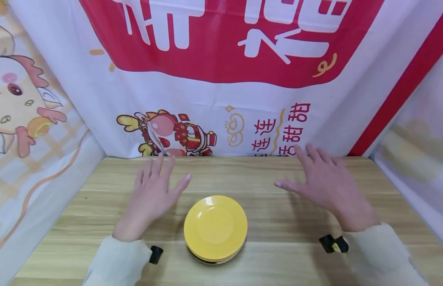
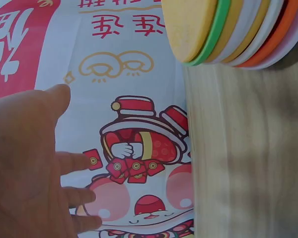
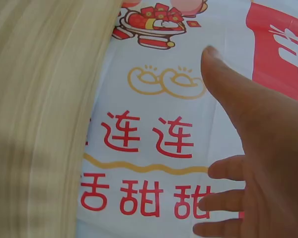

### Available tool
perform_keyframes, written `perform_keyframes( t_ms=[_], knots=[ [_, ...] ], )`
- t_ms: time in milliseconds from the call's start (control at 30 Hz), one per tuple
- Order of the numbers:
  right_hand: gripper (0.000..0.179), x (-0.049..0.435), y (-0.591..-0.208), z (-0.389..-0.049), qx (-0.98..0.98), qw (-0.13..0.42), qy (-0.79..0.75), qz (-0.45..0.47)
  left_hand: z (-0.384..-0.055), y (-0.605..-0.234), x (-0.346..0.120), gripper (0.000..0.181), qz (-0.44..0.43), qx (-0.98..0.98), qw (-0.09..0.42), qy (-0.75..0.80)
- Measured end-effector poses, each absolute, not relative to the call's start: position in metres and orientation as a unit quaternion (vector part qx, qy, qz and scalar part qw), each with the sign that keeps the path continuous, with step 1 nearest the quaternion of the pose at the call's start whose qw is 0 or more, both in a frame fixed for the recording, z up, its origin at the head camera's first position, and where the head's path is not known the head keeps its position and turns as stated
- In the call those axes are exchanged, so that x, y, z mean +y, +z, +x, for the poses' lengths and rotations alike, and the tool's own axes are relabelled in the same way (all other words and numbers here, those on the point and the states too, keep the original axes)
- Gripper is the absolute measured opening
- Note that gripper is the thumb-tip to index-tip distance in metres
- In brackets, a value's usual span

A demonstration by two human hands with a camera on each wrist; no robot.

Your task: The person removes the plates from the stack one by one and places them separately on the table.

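A stack of round plates (image 1: 215, 227) stands on the wooden table between the two hands, a yellow one on top. From the side, in the left wrist view, the stacked plates (image 2: 221, 32) show yellow, green, white and orange edges. To the left of the stack, my left hand (image 1: 151, 194) is held over the table with fingers spread, holding nothing. My right hand (image 1: 325, 182) hovers farther off on the right, its fingers also spread and nothing in them. Neither hand touches the plates.
The wooden table (image 1: 278, 254) meets a white and red printed cloth (image 1: 214, 99) at its back edge. Printed cloths also hang at the left (image 1: 35, 159) and right sides. Dark straps (image 1: 333, 244) sit at both sleeve cuffs.
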State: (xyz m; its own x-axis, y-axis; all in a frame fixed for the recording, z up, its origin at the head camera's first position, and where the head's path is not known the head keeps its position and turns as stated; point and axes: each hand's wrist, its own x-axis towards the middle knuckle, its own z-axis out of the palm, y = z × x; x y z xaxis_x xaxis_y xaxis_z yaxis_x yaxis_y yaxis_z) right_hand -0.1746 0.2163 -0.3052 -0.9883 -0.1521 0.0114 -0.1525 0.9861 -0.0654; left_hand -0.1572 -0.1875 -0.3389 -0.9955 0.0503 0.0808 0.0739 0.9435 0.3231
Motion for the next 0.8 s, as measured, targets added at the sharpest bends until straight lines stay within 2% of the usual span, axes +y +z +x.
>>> perform_keyframes(
  t_ms=[233, 467, 633, 800],
  knots=[
    [0.114, 0.204, -0.324, -0.167, -0.988, 0.048, 0.118, 0.085, -0.135, -0.364, -0.185, 0.090, -0.061, -0.962, 0.002, -0.264],
    [0.070, 0.178, -0.362, -0.152, -0.948, 0.062, 0.303, 0.077, -0.117, -0.389, -0.176, 0.085, -0.040, -0.914, -0.072, -0.398],
    [0.045, 0.159, -0.382, -0.144, -0.909, 0.012, 0.411, 0.067, -0.107, -0.405, -0.169, 0.080, -0.013, -0.864, -0.114, -0.489],
    [0.038, 0.145, -0.399, -0.141, -0.882, -0.044, 0.462, 0.077, -0.102, -0.418, -0.172, 0.084, -0.025, -0.828, -0.131, -0.544]
  ],
)
